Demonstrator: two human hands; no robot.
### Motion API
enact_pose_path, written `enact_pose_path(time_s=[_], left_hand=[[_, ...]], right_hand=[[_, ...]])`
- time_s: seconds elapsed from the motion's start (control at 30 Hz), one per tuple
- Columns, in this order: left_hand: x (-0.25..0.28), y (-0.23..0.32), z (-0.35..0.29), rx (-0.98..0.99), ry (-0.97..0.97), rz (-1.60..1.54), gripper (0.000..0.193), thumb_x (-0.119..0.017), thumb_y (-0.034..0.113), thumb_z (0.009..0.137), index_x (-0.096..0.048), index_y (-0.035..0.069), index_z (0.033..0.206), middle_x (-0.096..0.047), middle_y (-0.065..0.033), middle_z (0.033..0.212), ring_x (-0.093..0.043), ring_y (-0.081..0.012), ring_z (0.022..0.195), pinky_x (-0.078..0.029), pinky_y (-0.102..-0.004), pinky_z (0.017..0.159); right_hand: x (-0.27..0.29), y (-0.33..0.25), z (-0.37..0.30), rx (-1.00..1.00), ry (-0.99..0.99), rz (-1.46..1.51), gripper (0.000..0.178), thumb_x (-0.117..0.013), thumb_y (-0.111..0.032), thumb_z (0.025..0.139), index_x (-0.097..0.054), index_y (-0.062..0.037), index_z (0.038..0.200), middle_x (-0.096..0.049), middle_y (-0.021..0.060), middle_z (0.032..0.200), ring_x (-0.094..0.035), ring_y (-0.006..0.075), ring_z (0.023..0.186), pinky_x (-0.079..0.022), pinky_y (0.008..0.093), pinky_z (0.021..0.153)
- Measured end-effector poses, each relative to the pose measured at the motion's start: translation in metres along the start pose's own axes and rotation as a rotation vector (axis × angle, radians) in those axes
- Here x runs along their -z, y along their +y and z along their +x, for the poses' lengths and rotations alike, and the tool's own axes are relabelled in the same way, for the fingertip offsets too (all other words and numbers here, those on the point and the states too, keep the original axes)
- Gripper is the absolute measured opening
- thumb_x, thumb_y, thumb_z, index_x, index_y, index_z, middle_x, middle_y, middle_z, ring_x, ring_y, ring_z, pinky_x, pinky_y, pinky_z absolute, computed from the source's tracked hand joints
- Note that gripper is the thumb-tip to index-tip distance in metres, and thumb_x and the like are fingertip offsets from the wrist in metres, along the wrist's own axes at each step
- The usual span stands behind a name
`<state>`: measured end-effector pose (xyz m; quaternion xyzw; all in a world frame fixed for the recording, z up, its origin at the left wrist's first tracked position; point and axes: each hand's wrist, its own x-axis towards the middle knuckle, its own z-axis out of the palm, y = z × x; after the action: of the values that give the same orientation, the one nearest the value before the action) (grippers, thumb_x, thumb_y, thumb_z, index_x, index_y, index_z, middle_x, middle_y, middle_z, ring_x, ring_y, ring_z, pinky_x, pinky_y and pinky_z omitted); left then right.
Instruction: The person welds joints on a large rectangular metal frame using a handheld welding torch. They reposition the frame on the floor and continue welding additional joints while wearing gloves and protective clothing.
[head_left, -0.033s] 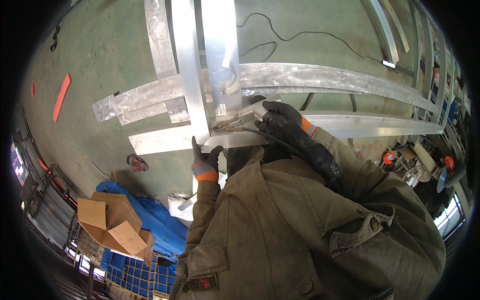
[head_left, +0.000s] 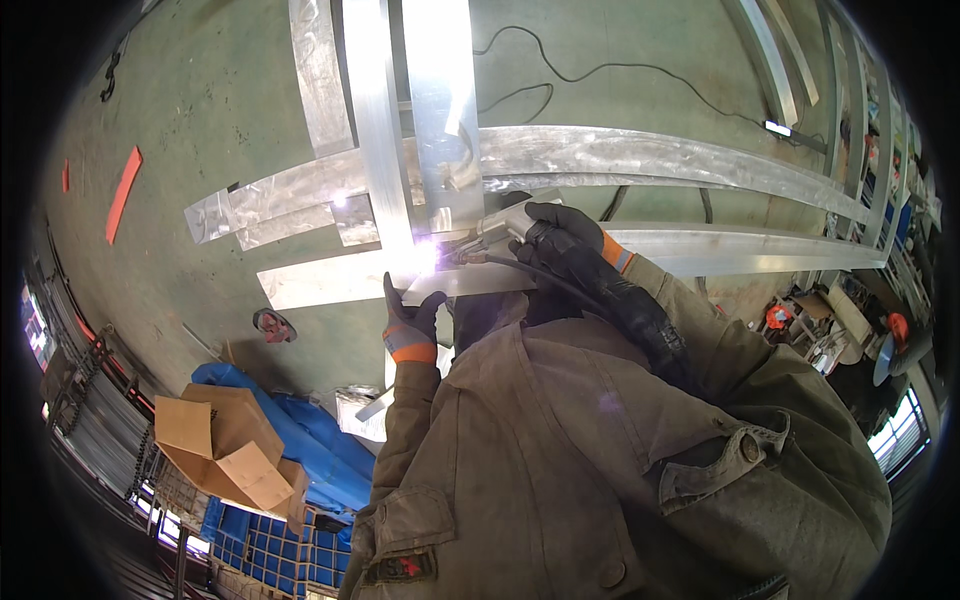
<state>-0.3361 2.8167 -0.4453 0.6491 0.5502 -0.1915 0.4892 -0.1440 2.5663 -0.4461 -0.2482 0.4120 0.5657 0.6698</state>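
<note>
My right hand (head_left: 565,240), in a black glove with an orange cuff, is closed round a welding torch (head_left: 480,247) whose dark cable runs back along my forearm. At the torch's tip a bright violet-white arc burns on the joint between an upright silver metal beam (head_left: 385,150) and a crosswise metal bar (head_left: 325,280). My left hand (head_left: 412,325), gloved in grey and black with an orange cuff, lies against the near edge of the metal just below the arc. Its forefinger and thumb are spread apart. Glare hides the joint itself.
Long metal bars (head_left: 680,165) cross toward the right over a green floor, where a thin black cable (head_left: 600,72) lies. An open cardboard box (head_left: 225,440) rests on blue sheeting (head_left: 320,450) at lower left. Tools and scraps (head_left: 830,320) clutter the right side.
A bright arc has lit at the torch tip, and a small glint shows on the metal plate to its left. Both hands hold the same place.
</note>
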Motion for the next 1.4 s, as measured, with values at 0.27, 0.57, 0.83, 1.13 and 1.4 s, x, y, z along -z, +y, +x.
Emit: enact_pose_path(time_s=[0.27,0.57,0.83,1.13,1.4], left_hand=[[0.001,-0.009,0.004,-0.012,-0.016,-0.011,0.111,-0.086,0.014,0.076,-0.019,0.02,0.165,-0.064,-0.0055,0.076,-0.056,-0.0137,0.057,-0.045,-0.0318,0.049],[-0.001,-0.005,0.0,-0.038,-0.006,-0.068,0.106,-0.089,0.014,0.078,-0.026,0.014,0.163,-0.066,-0.0025,0.077,-0.054,-0.0112,0.06,-0.045,-0.0294,0.055],[-0.001,0.002,-0.004,-0.03,0.018,0.021,0.106,-0.089,0.016,0.077,-0.027,0.016,0.163,-0.065,-0.0019,0.076,-0.053,-0.0112,0.06,-0.045,-0.0297,0.055],[-0.001,0.001,-0.003,-0.029,0.019,0.024,0.105,-0.089,0.015,0.077,-0.027,0.016,0.162,-0.064,-0.0022,0.075,-0.053,-0.0118,0.06,-0.045,-0.0301,0.055],[0.0,-0.001,-0.003,-0.044,0.022,0.04,0.106,-0.089,0.015,0.076,-0.027,0.016,0.162,-0.066,-0.0034,0.077,-0.055,-0.0127,0.061,-0.046,-0.0305,0.055]], right_hand=[[0.003,-0.005,0.006,-0.116,-0.056,0.11,0.049,-0.063,-0.036,0.1,-0.053,0.0036,0.127,-0.07,0.0203,0.097,-0.074,0.0244,0.074,-0.064,0.0351,0.057],[0.004,-0.002,0.005,-0.044,-0.054,0.054,0.039,-0.063,-0.032,0.101,-0.059,0.0009,0.122,-0.071,0.0202,0.095,-0.073,0.0247,0.073,-0.063,0.0314,0.06],[-0.003,-0.004,-0.007,-0.029,-0.07,0.044,0.037,-0.063,-0.03,0.102,-0.058,0.0001,0.123,-0.07,0.0182,0.094,-0.073,0.0249,0.074,-0.063,0.031,0.062],[0.001,-0.002,-0.003,-0.053,-0.067,0.033,0.041,-0.063,-0.033,0.101,-0.058,0.0028,0.121,-0.069,0.0194,0.093,-0.071,0.0233,0.072,-0.061,0.0311,0.062],[-0.01,-0.001,-0.017,0.004,-0.048,0.007,0.041,-0.064,-0.032,0.101,-0.057,0.0025,0.122,-0.069,0.0191,0.093,-0.071,0.0226,0.073,-0.06,0.0307,0.062]])
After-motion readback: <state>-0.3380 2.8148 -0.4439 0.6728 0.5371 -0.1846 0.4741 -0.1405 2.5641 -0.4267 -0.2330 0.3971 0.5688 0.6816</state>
